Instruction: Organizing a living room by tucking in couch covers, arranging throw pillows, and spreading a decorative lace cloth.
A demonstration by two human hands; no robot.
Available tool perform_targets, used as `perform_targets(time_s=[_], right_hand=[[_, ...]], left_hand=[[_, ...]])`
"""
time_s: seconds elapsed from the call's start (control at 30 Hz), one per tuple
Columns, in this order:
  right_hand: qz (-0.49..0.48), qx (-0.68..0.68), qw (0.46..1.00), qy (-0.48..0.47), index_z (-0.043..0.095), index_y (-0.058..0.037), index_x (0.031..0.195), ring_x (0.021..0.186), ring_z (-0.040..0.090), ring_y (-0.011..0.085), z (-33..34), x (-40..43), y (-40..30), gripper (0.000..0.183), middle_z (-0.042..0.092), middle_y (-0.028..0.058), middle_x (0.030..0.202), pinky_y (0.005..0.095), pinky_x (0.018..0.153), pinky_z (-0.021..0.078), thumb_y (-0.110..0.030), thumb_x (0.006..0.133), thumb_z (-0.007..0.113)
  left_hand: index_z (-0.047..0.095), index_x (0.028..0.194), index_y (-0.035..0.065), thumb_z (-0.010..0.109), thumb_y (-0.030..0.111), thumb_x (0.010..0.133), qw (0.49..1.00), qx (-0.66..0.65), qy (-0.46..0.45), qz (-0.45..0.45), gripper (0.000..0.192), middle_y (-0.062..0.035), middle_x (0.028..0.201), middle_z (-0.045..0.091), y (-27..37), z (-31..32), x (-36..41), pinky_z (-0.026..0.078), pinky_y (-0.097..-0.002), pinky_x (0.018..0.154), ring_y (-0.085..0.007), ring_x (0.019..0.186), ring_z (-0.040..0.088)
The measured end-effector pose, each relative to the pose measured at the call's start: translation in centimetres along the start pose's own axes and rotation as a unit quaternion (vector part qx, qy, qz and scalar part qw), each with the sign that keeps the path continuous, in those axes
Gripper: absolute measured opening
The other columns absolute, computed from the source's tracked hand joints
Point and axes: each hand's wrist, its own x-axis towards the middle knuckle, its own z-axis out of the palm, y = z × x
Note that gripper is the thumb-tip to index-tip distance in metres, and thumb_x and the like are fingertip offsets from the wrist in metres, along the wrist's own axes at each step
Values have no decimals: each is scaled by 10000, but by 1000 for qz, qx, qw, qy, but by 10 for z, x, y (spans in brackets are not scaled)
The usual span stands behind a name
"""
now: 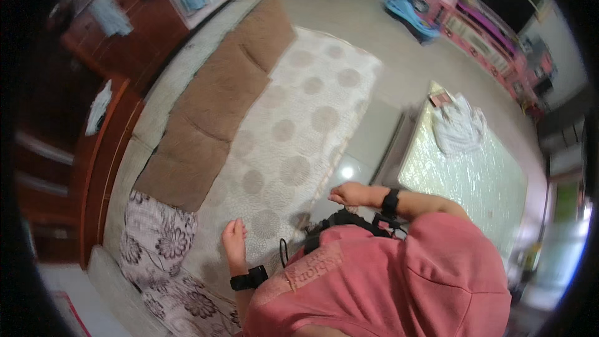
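Observation:
My left hand, with a black band on its wrist, is over the pale seat cover of a sofa, which is patterned with round motifs. Its fingers are curled together and nothing shows in them. My right hand also wears a black wristband and is loosely closed, with no object visible in it. It hangs above the floor gap between the sofa and a low table with a shiny clear covering. Whether either hand touches anything below it is hard to tell.
Brown backrest covers line the sofa, with a flower-patterned cover at its near end. A crumpled white cloth and a small box-like item lie on the table. A blue plastic object and pink furniture stand farther off.

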Motion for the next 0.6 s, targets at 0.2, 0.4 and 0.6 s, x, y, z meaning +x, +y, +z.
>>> perform_targets(time_s=[0.2, 0.4, 0.6], right_hand=[[93, 100, 990, 34, 547, -15, 837, 753, 517, 380, -35, -47, 23, 381, 562, 208, 803, 438, 692, 401, -346, 873, 362], [158, 134, 974, 89, 542, -11, 834, 774, 521, 372, -54, -124, 75, 372, 557, 209, 805, 431, 707, 403, -329, 873, 354], [197, 119, 957, 174, 543, -17, 833, 755, 523, 369, -67, -192, 116, 327, 563, 197, 782, 433, 701, 405, -300, 859, 382]], left_hand=[[446, 609, 11, 503, 150, 830, 989, 61, -135, 21, 268, 24, 578, 423, 23, 79, 18, 295, -195, 477, -48, 529, 359], [494, 643, 7, 484, 153, 815, 959, 143, -237, 65, 226, 11, 566, 442, 64, 182, 17, 336, -217, 494, -67, 531, 402], [531, 688, 10, 476, 166, 814, 922, 181, -315, 132, 208, 0, 590, 488, 94, 290, 17, 348, -220, 497, -73, 540, 427]])
